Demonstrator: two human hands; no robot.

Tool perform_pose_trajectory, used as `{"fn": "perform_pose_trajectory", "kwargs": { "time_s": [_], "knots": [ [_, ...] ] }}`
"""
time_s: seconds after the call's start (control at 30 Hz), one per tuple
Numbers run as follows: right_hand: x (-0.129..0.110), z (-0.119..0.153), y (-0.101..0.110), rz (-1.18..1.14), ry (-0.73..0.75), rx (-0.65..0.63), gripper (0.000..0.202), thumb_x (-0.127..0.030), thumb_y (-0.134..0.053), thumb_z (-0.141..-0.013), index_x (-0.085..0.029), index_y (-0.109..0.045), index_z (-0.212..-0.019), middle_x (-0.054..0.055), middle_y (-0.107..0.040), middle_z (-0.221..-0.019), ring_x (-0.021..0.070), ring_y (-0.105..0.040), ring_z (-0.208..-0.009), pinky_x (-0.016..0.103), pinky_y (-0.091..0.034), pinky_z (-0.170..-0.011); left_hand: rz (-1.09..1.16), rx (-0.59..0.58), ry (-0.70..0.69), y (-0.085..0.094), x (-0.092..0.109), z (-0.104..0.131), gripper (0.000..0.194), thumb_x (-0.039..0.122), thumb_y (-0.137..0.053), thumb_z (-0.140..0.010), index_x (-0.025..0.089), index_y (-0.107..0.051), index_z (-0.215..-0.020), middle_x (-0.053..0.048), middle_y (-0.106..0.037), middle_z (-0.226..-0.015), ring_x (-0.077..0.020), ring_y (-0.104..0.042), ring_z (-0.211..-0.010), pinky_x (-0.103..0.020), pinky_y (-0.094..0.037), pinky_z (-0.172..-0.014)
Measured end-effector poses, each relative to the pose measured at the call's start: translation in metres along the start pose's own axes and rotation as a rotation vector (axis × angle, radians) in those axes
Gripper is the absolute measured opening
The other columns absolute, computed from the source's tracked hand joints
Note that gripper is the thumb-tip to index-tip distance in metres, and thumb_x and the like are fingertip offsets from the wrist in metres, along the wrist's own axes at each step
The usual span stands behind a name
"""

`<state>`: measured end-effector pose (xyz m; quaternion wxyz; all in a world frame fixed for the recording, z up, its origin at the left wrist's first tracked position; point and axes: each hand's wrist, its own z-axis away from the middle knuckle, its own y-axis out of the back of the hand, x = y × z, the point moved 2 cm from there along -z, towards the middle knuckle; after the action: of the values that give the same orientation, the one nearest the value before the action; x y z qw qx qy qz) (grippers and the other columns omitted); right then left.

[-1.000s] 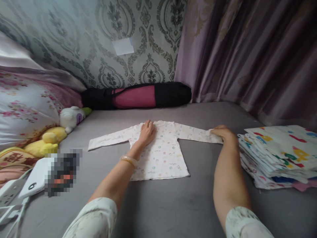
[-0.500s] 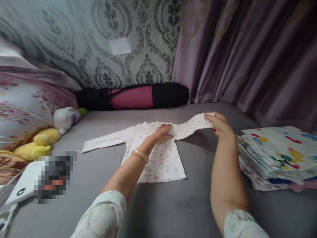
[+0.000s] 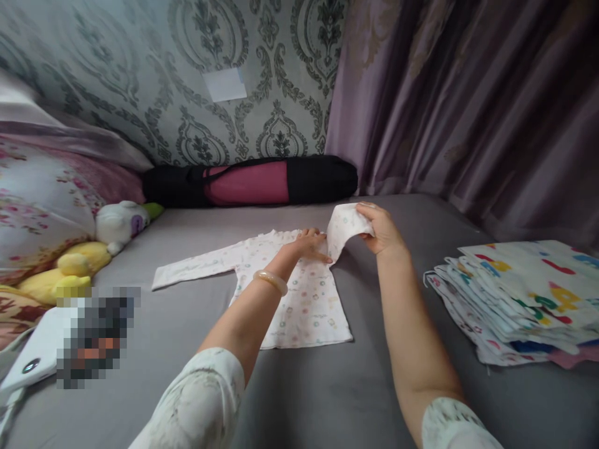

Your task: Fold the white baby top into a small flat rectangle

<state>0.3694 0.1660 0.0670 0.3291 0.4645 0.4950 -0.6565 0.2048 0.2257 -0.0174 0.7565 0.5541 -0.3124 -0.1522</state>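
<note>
A small white long-sleeved shirt (image 3: 299, 312) with a faint pastel print lies spread on the grey bed sheet (image 3: 196, 349). My left hand (image 3: 309, 245) rests on its upper right part near the shoulder, palm down with fingers spread. A pale bangle circles that wrist. My right hand (image 3: 380, 229) pinches the cuff end of the right sleeve (image 3: 345, 226) and holds it raised, so the sleeve bends up from the shoulder. The left sleeve (image 3: 196, 267) lies stretched out flat toward the left.
A stack of folded printed cloths (image 3: 528, 299) stands on the right. Along the wall lies a long black and pink bag (image 3: 253, 183). To the left are plush toys (image 3: 116, 226), a floral pillow (image 3: 42, 206) and a white device (image 3: 42, 349), partly blurred out. Purple curtains (image 3: 421, 93) hang at back right.
My right hand has moved left, bringing the sleeve's cuff in toward the shirt body, and the sleeve now bends upward. My left hand stays pressed on the shirt.
</note>
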Motion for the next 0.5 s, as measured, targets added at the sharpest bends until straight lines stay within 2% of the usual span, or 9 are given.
{"fn": "perform_pose_trajectory", "kwargs": {
  "time_s": [0.13,0.27,0.37,0.5],
  "knots": [
    [0.011,0.005,-0.021,-0.006,-0.044,-0.002,0.010,-0.019,-0.064,-0.068,-0.020,-0.056,-0.075,-0.007,-0.053,-0.056,0.0090,-0.047,-0.043,0.018,-0.025,-0.032,0.006,0.001,0.006,0.004,0.002,-0.003,0.092,0.072,-0.069,-0.061,0.025,-0.050,-0.138,-0.015,-0.038,-0.145,-0.0414,-0.033,-0.133,-0.052,-0.031,-0.108],
    [0.017,0.005,-0.027,0.021,-0.086,0.046,0.007,-0.019,-0.062,-0.072,-0.019,-0.057,-0.077,-0.006,-0.054,-0.056,0.0095,-0.048,-0.043,0.018,-0.028,-0.032,0.154,0.093,-0.022,0.002,-0.005,0.005,0.081,0.061,-0.074,-0.062,0.025,-0.056,-0.132,-0.013,-0.047,-0.138,-0.0382,-0.040,-0.129,-0.048,-0.035,-0.107],
    [0.020,0.003,-0.028,0.032,-0.085,0.051,0.006,-0.019,-0.061,-0.073,-0.019,-0.057,-0.077,-0.005,-0.055,-0.057,0.0100,-0.049,-0.044,0.018,-0.028,-0.032,0.412,0.233,0.018,0.002,-0.019,0.029,0.072,0.046,-0.075,-0.069,0.020,-0.054,-0.133,-0.015,-0.049,-0.138,-0.0318,-0.049,-0.124,-0.041,-0.041,-0.103],
    [0.035,0.003,-0.042,0.084,-0.062,0.060,0.008,-0.020,-0.062,-0.074,-0.020,-0.057,-0.080,-0.005,-0.058,-0.060,0.0113,-0.054,-0.049,0.019,-0.037,-0.038,0.927,0.448,0.300,0.002,-0.046,0.080,0.048,0.043,-0.063,-0.084,0.016,-0.057,-0.123,-0.016,-0.061,-0.125,-0.0243,-0.063,-0.105,-0.035,-0.052,-0.088]
  ]
}}
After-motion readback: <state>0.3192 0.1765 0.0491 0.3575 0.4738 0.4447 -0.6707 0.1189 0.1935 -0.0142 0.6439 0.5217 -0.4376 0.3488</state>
